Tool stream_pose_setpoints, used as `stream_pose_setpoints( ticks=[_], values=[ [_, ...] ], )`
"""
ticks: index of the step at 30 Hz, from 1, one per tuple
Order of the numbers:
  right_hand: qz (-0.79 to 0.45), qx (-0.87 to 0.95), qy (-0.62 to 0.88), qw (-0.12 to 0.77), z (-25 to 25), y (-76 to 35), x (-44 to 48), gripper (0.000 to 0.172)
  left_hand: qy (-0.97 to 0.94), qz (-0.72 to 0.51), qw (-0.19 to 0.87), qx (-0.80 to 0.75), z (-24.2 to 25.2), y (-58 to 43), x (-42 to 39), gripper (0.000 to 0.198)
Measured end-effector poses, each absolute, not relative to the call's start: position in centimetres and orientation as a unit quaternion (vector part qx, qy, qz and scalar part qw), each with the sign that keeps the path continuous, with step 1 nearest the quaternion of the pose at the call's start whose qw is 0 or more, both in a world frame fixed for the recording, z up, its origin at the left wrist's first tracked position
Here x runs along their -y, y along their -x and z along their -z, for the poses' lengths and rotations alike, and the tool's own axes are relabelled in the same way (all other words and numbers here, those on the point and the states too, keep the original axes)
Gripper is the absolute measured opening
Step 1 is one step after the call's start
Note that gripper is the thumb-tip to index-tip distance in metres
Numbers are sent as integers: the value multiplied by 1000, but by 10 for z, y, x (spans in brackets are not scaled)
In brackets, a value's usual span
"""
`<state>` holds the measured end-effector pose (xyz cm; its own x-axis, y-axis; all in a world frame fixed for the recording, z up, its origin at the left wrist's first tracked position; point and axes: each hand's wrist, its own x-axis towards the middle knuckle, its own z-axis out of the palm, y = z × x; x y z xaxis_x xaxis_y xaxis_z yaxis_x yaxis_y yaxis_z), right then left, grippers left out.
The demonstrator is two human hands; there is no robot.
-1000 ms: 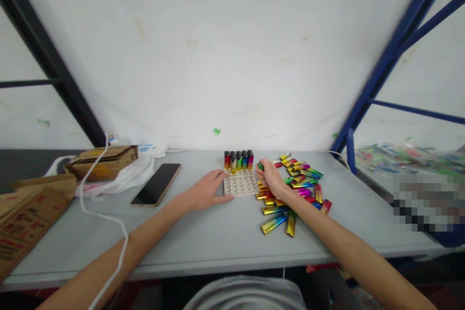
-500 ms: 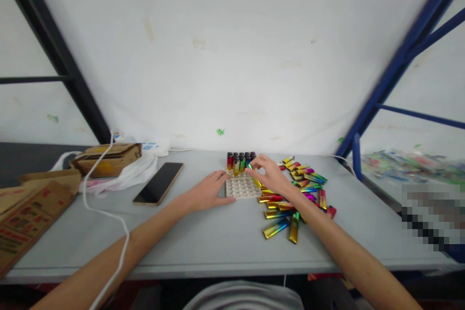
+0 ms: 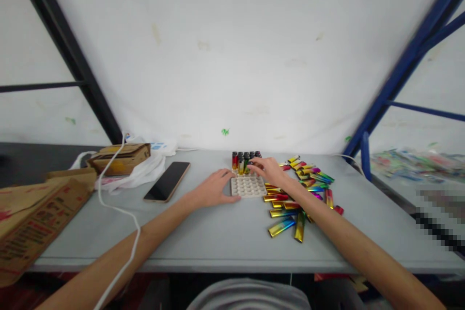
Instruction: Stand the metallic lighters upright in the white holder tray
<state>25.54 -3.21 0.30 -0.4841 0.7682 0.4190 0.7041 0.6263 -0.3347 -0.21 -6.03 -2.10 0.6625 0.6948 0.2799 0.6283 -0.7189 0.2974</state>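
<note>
A white tray [image 3: 248, 187] with round holes lies on the grey table [image 3: 218, 232]. Several colourful lighters [image 3: 240, 160] stand upright in its far row. My left hand [image 3: 213, 189] rests flat against the tray's left edge, fingers spread. My right hand [image 3: 267, 169] reaches over the tray's far right part, fingers pinched on a lighter at the standing row. A pile of loose shiny lighters [image 3: 303, 189] lies to the right of the tray, partly under my right forearm.
A dark phone [image 3: 167, 181] lies left of the tray. Further left are a white plastic bag [image 3: 140, 174], a small cardboard box [image 3: 119, 157] and a bigger carton [image 3: 32, 218]. A white cable [image 3: 119, 213] crosses my left arm. Blue frame bars [image 3: 395, 82] rise at right.
My right hand lifted a lighter from the loose pile and carried it left to the standing row on the tray. The left hand stayed on the tray. The camera view shifted slightly.
</note>
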Motion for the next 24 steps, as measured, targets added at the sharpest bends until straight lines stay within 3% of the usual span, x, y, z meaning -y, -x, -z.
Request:
stream_pose_setpoints(
  ticks=[12,16,24],
  values=[
    [14,927,366,82,-47,-252,17,30,-908,-195,84,-360,25,3,57,62],
    [68,886,458,27,-52,-240,22,39,-909,-186,79,-365,24,2,58,63],
    [64,845,527,64,-59,-278,33,50,-911,-172,84,-365,24,4,57,63]
  ],
)
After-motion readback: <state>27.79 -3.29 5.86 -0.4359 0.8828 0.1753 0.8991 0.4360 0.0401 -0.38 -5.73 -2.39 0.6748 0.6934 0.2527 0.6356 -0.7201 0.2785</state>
